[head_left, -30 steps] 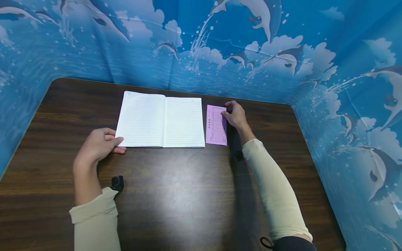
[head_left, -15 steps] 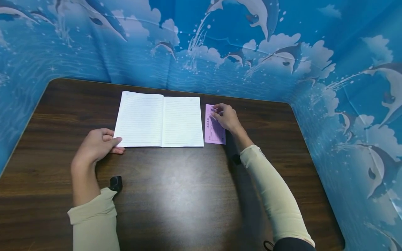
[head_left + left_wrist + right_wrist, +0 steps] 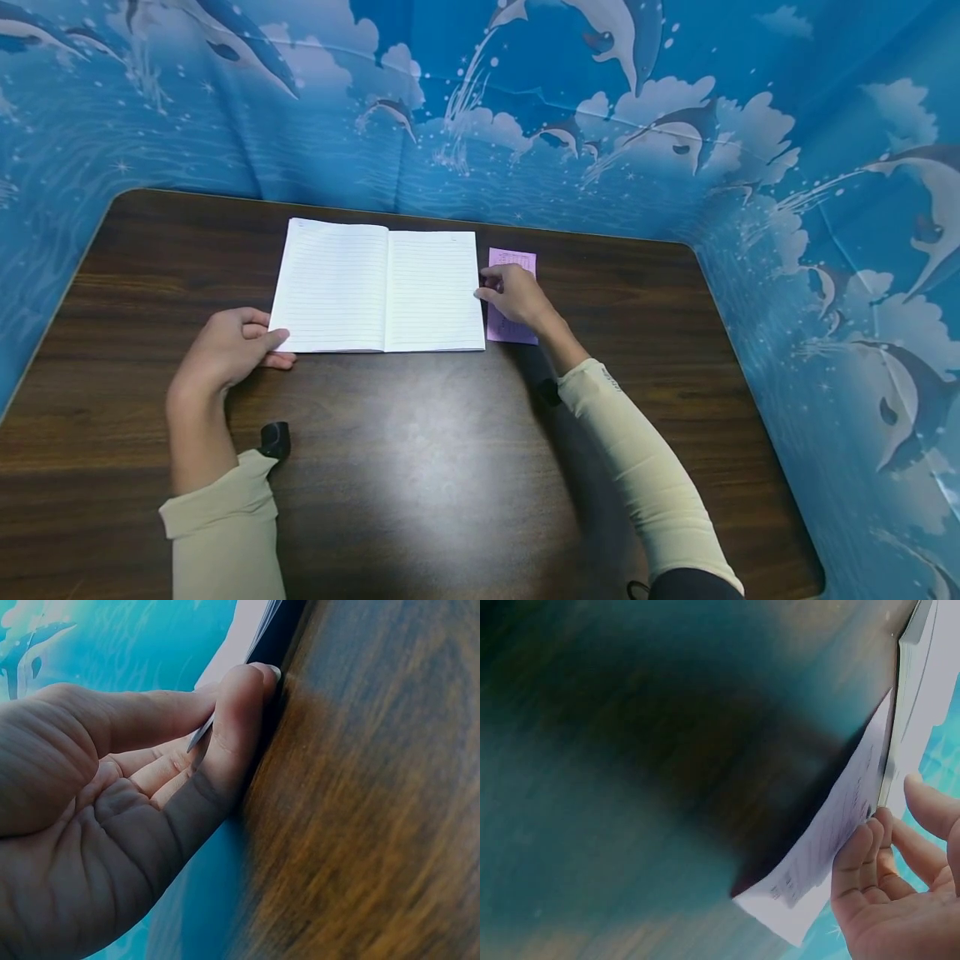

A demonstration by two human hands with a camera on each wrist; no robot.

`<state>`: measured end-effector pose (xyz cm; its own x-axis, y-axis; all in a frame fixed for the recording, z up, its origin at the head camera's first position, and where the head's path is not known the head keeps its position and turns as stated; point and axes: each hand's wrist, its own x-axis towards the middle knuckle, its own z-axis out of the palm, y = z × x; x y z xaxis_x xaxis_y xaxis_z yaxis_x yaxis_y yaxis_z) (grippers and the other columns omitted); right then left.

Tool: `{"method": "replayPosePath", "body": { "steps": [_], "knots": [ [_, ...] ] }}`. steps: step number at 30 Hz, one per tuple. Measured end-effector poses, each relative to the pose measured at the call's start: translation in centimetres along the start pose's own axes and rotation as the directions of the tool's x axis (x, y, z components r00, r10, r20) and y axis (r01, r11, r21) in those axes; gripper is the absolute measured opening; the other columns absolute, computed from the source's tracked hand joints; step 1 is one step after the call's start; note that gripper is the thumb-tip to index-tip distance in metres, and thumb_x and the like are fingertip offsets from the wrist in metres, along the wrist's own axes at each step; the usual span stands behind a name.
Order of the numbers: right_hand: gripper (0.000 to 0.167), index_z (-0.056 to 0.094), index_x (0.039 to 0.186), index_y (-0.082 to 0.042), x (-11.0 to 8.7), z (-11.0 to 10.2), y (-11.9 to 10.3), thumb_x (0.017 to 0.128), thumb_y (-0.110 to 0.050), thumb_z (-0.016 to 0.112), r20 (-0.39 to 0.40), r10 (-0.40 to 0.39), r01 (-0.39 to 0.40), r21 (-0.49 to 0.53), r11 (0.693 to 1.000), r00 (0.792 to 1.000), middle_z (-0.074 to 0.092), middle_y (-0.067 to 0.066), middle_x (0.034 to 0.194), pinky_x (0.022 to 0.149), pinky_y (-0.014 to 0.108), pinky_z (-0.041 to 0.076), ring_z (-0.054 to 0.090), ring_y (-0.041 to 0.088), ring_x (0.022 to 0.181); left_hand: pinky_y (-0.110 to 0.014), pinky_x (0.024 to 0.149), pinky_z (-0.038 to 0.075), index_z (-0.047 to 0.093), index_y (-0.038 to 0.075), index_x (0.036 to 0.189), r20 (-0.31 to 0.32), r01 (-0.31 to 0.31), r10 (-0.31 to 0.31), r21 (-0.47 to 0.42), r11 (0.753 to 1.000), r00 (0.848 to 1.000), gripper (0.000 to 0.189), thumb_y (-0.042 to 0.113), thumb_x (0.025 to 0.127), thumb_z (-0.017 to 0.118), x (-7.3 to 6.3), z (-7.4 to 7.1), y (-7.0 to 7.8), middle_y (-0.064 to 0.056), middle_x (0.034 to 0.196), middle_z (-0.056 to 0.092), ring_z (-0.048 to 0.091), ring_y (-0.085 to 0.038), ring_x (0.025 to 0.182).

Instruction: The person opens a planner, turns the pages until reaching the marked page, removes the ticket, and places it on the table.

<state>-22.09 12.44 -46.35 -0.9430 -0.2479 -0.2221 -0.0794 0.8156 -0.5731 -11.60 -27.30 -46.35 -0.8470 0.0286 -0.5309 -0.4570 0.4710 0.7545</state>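
Note:
An open notebook (image 3: 330, 287) with lined white pages lies flat near the table's far edge. My left hand (image 3: 225, 350) pinches its near left corner, thumb on top and fingers below; the left wrist view shows the page edges (image 3: 238, 645) between thumb and forefinger. Just right of the notebook lies a pink printed slip (image 3: 506, 327), partly covered by my right hand (image 3: 521, 296). That hand's thumb and forefinger reach the notebook's right edge. In the right wrist view its thumb (image 3: 930, 806) stands apart from the fingers, which are by the slip.
The dark wooden table (image 3: 420, 467) extends toward me and to both sides. A blue dolphin-print curtain (image 3: 315, 150) hangs along its far edge and right side. A small black device (image 3: 275, 440) sits at the left cuff.
My right hand has moved left from the slip's upper right edge, across the slip, to the notebook's right edge. The left hand keeps its grip on the corner.

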Motion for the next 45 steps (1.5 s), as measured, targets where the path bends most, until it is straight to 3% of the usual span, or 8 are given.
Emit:
{"method": "replayPosePath", "body": {
  "steps": [6, 16, 24, 32, 36, 38, 42, 45],
  "knots": [
    [0.049, 0.062, 0.147, 0.000, 0.1, 0.5, -0.2, 0.103, -0.015, 0.075, -0.004, 0.008, -0.008, 0.006, 1.000, 1.000, 0.074, 0.013, 0.124, 0.086, 0.035, 0.054, 0.067, 0.024, 0.107, -0.069, 0.119, 0.032, 0.035, -0.015, 0.155, 0.000, -0.012, 0.012, 0.005, 1.000, 1.000, 0.057, 0.020, 0.114, 0.055, 0.1, 0.1, 0.1, 0.004, 0.086, 0.081, 0.080, -0.008, 0.076],
    [0.048, 0.062, 0.145, 0.000, 0.0, 0.6, -0.5, 0.102, -0.014, 0.076, -0.028, 0.018, -0.018, 0.005, 1.000, 0.999, 0.073, 0.013, 0.121, 0.087, 0.036, 0.053, 0.066, 0.023, 0.104, -0.071, 0.119, 0.029, 0.036, -0.014, 0.155, 0.009, -0.018, 0.017, 0.034, 0.999, 1.000, 0.057, 0.019, 0.113, 0.056, 0.1, 0.0, 0.3, 0.003, 0.087, 0.082, 0.080, -0.010, 0.079],
    [0.047, 0.061, 0.146, -0.001, 0.0, 0.9, -0.4, 0.103, -0.014, 0.074, -0.023, 0.024, -0.024, -0.004, 1.000, 0.999, 0.072, 0.013, 0.123, 0.098, 0.040, 0.055, 0.066, 0.024, 0.108, -0.071, 0.115, 0.032, 0.038, -0.014, 0.152, -0.010, -0.024, 0.025, 0.074, 0.997, 1.000, 0.053, 0.018, 0.113, 0.055, -0.2, 0.2, 0.5, 0.001, 0.086, 0.082, 0.081, -0.012, 0.078],
    [0.046, 0.062, 0.145, -0.001, -0.1, 0.8, -0.3, 0.102, -0.012, 0.075, -0.032, 0.030, -0.030, 0.003, 1.000, 0.999, 0.071, 0.013, 0.122, 0.098, 0.041, 0.055, 0.065, 0.024, 0.107, -0.070, 0.115, 0.036, 0.044, -0.013, 0.147, -0.031, -0.076, 0.080, 0.113, 0.991, 0.996, 0.047, 0.018, 0.113, 0.055, -0.8, 0.1, 1.5, -0.004, 0.090, 0.082, 0.080, -0.011, 0.079],
    [0.045, 0.061, 0.144, 0.000, 0.0, 0.8, -0.5, 0.103, -0.012, 0.074, -0.032, 0.024, -0.024, 0.002, 1.000, 0.999, 0.072, 0.014, 0.123, 0.100, 0.042, 0.055, 0.066, 0.026, 0.110, -0.061, 0.106, 0.047, 0.047, -0.012, 0.144, -0.073, -0.107, 0.118, 0.142, 0.984, 0.990, 0.045, 0.018, 0.112, 0.057, -1.3, 0.3, 2.4, -0.006, 0.092, 0.082, 0.080, -0.013, 0.079],
    [0.045, 0.061, 0.144, 0.001, 0.0, 0.8, -0.6, 0.103, -0.011, 0.074, -0.028, 0.019, -0.019, 0.001, 1.000, 0.999, 0.072, 0.015, 0.123, 0.101, 0.042, 0.056, 0.068, 0.026, 0.111, -0.051, 0.097, 0.051, 0.049, -0.012, 0.143, -0.098, -0.118, 0.136, 0.163, 0.979, 0.986, 0.044, 0.018, 0.112, 0.058, -1.7, 0.4, 2.9, -0.008, 0.093, 0.081, 0.080, -0.014, 0.079],
    [0.045, 0.060, 0.144, 0.002, 0.2, 0.9, -1.0, 0.103, -0.009, 0.073, -0.017, 0.012, -0.012, 0.004, 1.000, 1.000, 0.073, 0.017, 0.125, 0.102, 0.042, 0.057, 0.070, 0.028, 0.114, -0.025, 0.078, 0.052, 0.050, -0.012, 0.142, -0.144, -0.145, 0.175, 0.197, 0.970, 0.974, 0.043, 0.016, 0.111, 0.059, -2.9, 0.9, 4.0, -0.016, 0.097, 0.080, 0.080, -0.020, 0.080],
    [0.046, 0.060, 0.146, 0.002, 0.3, 1.0, -1.2, 0.103, -0.009, 0.073, -0.009, 0.018, -0.018, 0.002, 1.000, 1.000, 0.074, 0.017, 0.125, 0.101, 0.041, 0.057, 0.071, 0.027, 0.115, -0.013, 0.065, 0.049, 0.051, -0.014, 0.140, -0.173, -0.175, 0.216, 0.224, 0.959, 0.961, 0.043, 0.015, 0.110, 0.061, -3.8, 1.4, 4.9, -0.022, 0.101, 0.078, 0.079, -0.021, 0.078]
  ]
}}
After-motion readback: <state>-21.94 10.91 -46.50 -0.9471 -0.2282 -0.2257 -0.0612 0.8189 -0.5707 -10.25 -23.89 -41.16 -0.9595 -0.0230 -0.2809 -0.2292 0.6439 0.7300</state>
